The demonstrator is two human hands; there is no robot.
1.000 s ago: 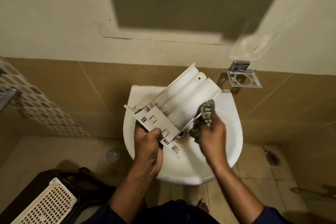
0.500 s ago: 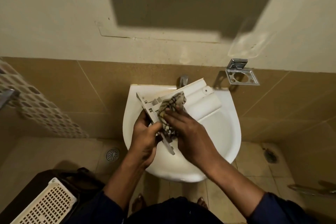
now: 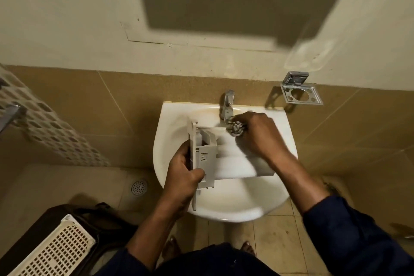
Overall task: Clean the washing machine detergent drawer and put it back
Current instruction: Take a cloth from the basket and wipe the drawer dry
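At the front left of the sink, the left hand is gripping the detergent drawer by its grey panel end, with fingers and thumb curled round the edge. The drawer is being held over the sink bowl. A second ago it was leaning up toward the back rim of the sink; now it is turned and lying more flat across the bowl, its long white body pointing to the right side of the sink.

Further back, the right hand is clenching the patterned cloth in a bundle. Half a second ago this cloth was rubbing at the panel end, close to the left hand; now it is working on the far corner of the drawer, just under the tap at the back of the sink.

So the wiping seems to be passing along the whole drawer, and the cleaning step is probably still going on. The putting back is not yet begun, and no washing machine is in view
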